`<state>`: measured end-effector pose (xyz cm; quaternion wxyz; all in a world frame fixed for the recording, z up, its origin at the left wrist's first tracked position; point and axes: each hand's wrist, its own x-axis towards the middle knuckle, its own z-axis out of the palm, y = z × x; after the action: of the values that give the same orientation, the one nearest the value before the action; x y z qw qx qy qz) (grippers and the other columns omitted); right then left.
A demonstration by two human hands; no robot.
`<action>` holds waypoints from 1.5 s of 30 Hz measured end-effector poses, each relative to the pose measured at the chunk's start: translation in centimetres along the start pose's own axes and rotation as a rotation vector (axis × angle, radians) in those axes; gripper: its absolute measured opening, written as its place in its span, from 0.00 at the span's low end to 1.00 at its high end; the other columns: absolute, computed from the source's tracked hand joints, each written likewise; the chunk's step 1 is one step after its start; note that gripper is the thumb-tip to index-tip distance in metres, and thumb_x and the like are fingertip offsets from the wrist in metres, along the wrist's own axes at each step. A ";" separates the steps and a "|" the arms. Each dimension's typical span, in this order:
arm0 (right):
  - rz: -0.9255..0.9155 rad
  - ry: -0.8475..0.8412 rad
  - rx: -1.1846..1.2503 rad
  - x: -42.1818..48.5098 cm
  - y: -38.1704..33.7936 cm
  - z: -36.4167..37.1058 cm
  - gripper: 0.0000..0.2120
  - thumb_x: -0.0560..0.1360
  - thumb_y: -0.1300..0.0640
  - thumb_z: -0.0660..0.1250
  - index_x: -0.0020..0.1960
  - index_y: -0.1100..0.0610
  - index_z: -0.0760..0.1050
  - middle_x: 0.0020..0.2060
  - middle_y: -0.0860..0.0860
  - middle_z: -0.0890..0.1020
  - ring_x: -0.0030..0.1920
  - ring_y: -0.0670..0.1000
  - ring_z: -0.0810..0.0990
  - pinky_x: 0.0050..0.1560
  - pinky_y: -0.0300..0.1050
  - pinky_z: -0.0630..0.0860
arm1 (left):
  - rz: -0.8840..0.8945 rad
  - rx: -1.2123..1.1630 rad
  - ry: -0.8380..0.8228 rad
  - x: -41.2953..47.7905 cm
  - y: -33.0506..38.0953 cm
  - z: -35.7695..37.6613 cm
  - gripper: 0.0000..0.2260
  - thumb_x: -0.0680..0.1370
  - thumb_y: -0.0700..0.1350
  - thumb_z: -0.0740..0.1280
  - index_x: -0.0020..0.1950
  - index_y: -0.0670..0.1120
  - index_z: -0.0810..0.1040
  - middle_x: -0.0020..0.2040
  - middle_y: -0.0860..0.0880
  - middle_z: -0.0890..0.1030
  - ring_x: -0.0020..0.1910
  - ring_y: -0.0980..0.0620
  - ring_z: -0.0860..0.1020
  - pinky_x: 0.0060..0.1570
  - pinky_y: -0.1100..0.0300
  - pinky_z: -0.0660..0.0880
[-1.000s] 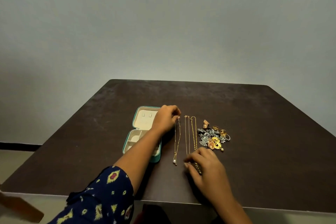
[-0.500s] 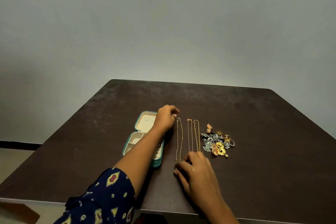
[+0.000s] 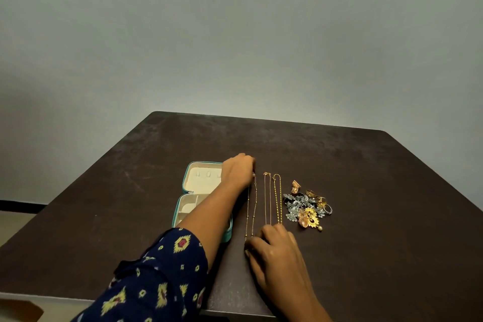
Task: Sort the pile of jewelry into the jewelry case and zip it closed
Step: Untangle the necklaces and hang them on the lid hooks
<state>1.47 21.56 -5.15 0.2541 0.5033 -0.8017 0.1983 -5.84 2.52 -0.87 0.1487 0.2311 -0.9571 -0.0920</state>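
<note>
On the dark desk (image 3: 366, 230) a thin chain (image 3: 253, 206) lies stretched in a straight line between both hands. The left hand (image 3: 239, 170), fingers curled, pinches its far end, just beside the open teal case (image 3: 201, 183). The right hand (image 3: 271, 246) curls its fingers over the near end. Two more chains (image 3: 273, 198) lie parallel to its right, and beyond them sits the pile of jewelry (image 3: 305, 206).

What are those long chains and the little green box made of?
The chains look like thin gold-coloured metal, with fine shiny links. Whether they are real gold or plating can't be told. The jewelry case seems to be teal faux leather outside, with a soft cream lining that looks matte and velvety.
</note>
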 end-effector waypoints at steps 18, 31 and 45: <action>-0.016 -0.005 0.130 -0.1 0.0 -0.6 0.06 0.68 0.51 0.61 0.36 0.53 0.71 0.34 0.47 0.71 0.38 0.46 0.65 0.38 0.40 0.59 | -0.077 -0.150 -0.027 -0.1 0.5 -1.2 0.07 0.74 0.37 0.59 0.47 0.46 0.73 0.51 0.46 0.80 0.51 0.43 0.75 0.44 0.56 0.67; 0.149 -0.034 0.668 -0.3 -0.4 -2.9 0.02 0.69 0.50 0.64 0.40 0.48 0.73 0.37 0.41 0.74 0.42 0.41 0.71 0.41 0.30 0.66 | -0.128 -0.810 0.020 -2.4 0.5 -7.3 0.12 0.77 0.34 0.59 0.36 0.46 0.70 0.33 0.49 0.76 0.30 0.56 0.74 0.29 0.64 0.66; 0.705 -0.069 1.568 2.1 -4.5 -9.2 0.02 0.68 0.66 0.69 0.39 0.61 0.77 0.30 0.56 0.82 0.32 0.51 0.81 0.30 0.36 0.73 | -0.197 -1.327 -0.084 -10.9 -0.3 -13.5 0.08 0.75 0.34 0.64 0.40 0.43 0.79 0.33 0.48 0.80 0.32 0.54 0.79 0.35 0.62 0.73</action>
<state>6.71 23.51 3.68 -0.2680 0.2609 -0.5498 0.7468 7.97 5.93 9.12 0.2126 0.1734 -0.6772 -0.6827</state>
